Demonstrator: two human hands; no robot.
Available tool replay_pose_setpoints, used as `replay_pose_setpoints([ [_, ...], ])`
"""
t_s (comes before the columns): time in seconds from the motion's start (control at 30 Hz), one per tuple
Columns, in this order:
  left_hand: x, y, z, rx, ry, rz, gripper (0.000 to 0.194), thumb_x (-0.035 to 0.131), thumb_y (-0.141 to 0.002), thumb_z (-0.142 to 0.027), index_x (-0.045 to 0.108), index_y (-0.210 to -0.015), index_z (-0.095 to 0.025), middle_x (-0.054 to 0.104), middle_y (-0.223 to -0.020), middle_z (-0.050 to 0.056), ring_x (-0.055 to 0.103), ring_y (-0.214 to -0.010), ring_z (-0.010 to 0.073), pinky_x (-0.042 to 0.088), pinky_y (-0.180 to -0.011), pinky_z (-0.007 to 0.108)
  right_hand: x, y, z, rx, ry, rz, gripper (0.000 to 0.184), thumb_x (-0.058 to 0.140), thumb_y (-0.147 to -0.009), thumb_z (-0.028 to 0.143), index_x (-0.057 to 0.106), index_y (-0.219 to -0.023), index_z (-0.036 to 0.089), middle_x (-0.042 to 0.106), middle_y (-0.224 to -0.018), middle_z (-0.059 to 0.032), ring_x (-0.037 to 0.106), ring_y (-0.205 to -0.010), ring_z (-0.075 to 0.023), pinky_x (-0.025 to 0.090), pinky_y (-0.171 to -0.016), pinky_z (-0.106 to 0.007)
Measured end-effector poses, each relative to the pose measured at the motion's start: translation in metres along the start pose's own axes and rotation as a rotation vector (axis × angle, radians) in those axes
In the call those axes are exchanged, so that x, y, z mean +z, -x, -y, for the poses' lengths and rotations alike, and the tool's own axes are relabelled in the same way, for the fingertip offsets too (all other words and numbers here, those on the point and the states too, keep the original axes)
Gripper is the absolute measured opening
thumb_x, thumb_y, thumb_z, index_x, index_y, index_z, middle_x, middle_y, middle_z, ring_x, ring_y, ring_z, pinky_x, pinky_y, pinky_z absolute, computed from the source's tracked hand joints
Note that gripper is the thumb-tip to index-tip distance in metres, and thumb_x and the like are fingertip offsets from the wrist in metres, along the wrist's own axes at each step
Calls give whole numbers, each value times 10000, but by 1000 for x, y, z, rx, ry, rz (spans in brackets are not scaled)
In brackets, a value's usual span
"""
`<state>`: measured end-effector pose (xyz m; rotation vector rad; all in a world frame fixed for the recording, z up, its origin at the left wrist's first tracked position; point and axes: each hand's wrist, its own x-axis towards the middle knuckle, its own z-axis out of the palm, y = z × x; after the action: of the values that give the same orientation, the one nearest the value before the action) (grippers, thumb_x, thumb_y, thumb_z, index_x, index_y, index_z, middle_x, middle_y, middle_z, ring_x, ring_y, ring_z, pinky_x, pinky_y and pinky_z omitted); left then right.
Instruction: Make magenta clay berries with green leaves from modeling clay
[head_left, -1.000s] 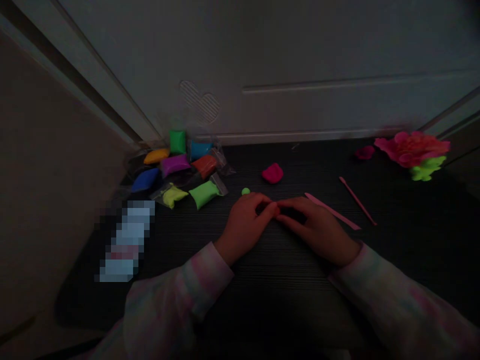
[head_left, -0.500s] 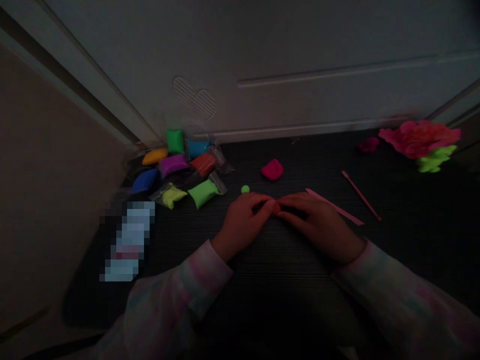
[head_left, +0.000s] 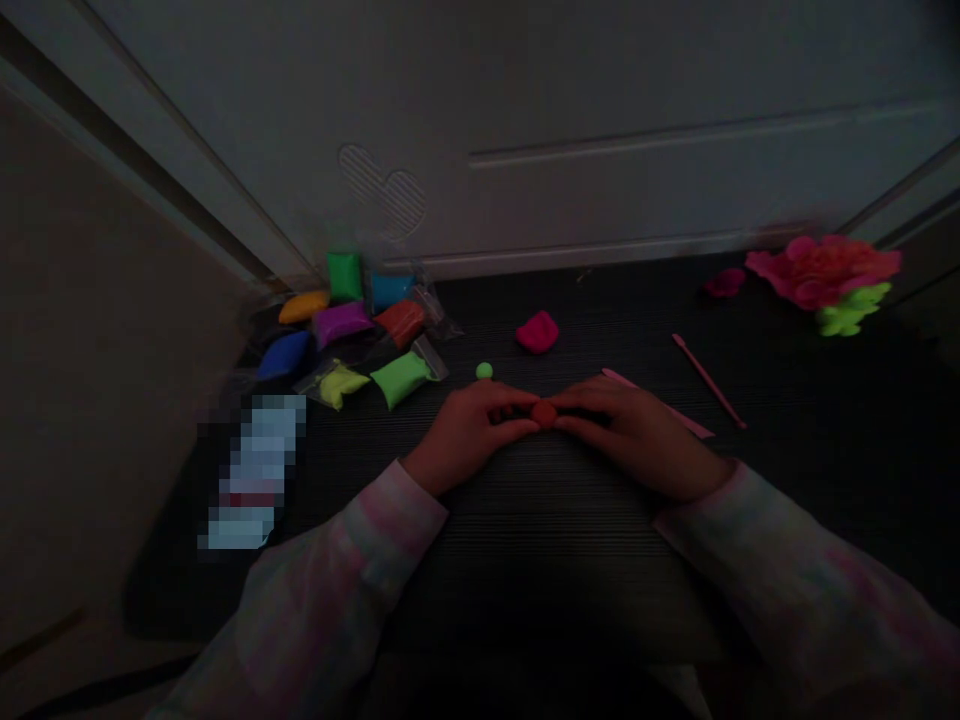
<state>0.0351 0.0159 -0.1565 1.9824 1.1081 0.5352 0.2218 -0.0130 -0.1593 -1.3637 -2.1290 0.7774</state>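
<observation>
Pinching a red lump [head_left: 544,414] between them over the middle of the tabletop [head_left: 495,545], the left hand [head_left: 461,430] and the right hand [head_left: 649,435] come in from opposite sides, thumb and fingertips of each narrowed on its edges. The lump looks nearly round (its long axis is hard to make out), with one broad face turned toward the person. Left fingers point right and right fingers point left, a pink strip [head_left: 690,425] partly hidden behind the right hand.

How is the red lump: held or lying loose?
Held: the left hand and right hand grip the red lump from either side.
</observation>
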Motion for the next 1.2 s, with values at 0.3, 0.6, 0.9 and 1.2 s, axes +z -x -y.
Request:
replay_pose_setpoints([
  [0.3, 3, 0, 3, -32, 61, -74, 188, 629, -702, -248, 676, -874, -189, 676, -851, 11, 591, -755, 125, 452, -701, 240, 1, 0, 1, 22, 54, -69, 123, 548, -790, 227, 634, -871, 195, 669, -868, -21, 578, -839, -165, 437, -762, -323],
  [0.6, 2, 1, 3, -6, 31, -73, 166, 585, -740, -217, 683, -860, -159, 684, -880, 41, 614, -819, 146, 463, -771, 262, 1, 0, 0, 23, 35, -54, 102, 551, -788, 221, 628, -850, 198, 663, -851, -15, 577, -816, -157, 431, -765, -321],
  [0.9, 5, 3, 1, 86, -134, -65, 163, 616, -716, -225, 644, -866, -168, 652, -856, 16, 577, -742, 120, 467, -699, 252, 1, -1, 1, -7, 54, -26, 102, 521, -805, 224, 606, -847, 186, 643, -846, -34, 557, -818, -170, 432, -759, -335],
  [1.2, 9, 8, 7, 184, -248, -128, 200, 544, -773, -199, 597, -960, -152, 613, -905, 43, 561, -855, 131, 470, -784, 258, 3, -1, 0, 44, 35, -21, 80, 548, -778, 202, 603, -836, 193, 639, -835, -31, 560, -815, -178, 433, -754, -342],
])
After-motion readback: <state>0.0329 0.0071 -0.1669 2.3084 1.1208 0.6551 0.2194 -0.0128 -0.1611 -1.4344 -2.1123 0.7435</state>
